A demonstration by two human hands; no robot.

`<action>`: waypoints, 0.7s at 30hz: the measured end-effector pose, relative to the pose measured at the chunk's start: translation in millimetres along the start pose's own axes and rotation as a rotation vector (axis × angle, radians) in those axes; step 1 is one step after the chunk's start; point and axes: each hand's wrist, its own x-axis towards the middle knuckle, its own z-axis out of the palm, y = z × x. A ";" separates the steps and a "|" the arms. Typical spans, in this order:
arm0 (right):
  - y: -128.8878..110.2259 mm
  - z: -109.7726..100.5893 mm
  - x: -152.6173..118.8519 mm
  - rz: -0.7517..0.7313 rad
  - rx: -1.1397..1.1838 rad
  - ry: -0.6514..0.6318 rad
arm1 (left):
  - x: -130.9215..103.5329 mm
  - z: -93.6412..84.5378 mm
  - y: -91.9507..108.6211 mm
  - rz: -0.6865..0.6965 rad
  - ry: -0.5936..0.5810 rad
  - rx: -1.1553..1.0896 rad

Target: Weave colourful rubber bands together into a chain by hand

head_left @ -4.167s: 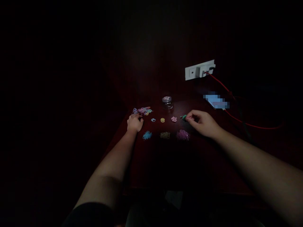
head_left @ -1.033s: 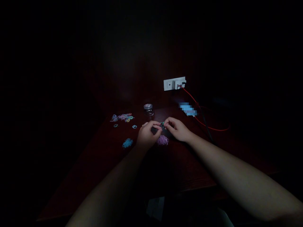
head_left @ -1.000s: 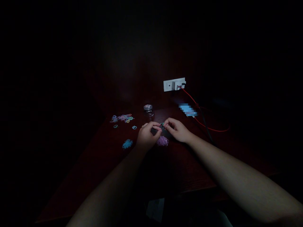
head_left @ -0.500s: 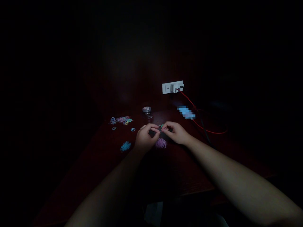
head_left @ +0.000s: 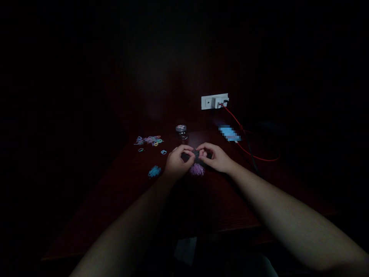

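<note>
Since a few seconds ago, the left hand [head_left: 178, 161] has moved from beside the mixed heap to face the right hand [head_left: 215, 157], and the two are now curving toward each other, their fingertips near but apart. Just nearside of that gap, the loose pile of small purple elastic loops [head_left: 197, 169] is lying on the dark red wooden tabletop [head_left: 201, 204], between its left and right edges. Thumb and index finger of each hand are bending into a partly open pinch; whether either is holding a thin loop is too dark and small to tell. Left of the left hand, a pile of bright blue elastic loops [head_left: 154, 171] is lying on the wood, and farther from the near edge a few pale blue loops [head_left: 163, 152] and a dark green loop [head_left: 140, 150] are sitting separately. Toward the far left corner, a mixed heap of multicoloured loops [head_left: 148, 141] is spreading out. A clear round jar with a patterned lid [head_left: 181, 131] is standing upright near the far edge, beyond the hands. Farther right, a phone with a pixelated blue screen [head_left: 229, 133] is lying flat, and a red cable [head_left: 230, 112] is running from a white wall socket plate [head_left: 205, 102] above the tabletop.
</note>
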 end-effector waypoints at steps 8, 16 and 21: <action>0.2 -0.3 1.5 -0.012 -0.097 0.022 | -0.7 -0.2 2.3 0.009 -0.036 -0.007; 4.0 -6.4 3.4 -0.002 -0.102 0.110 | -1.4 -0.9 -1.4 -0.002 -0.006 -0.005; 3.2 -3.8 0.6 -0.006 -0.034 0.027 | -1.2 -1.1 -0.4 0.014 -0.020 -0.019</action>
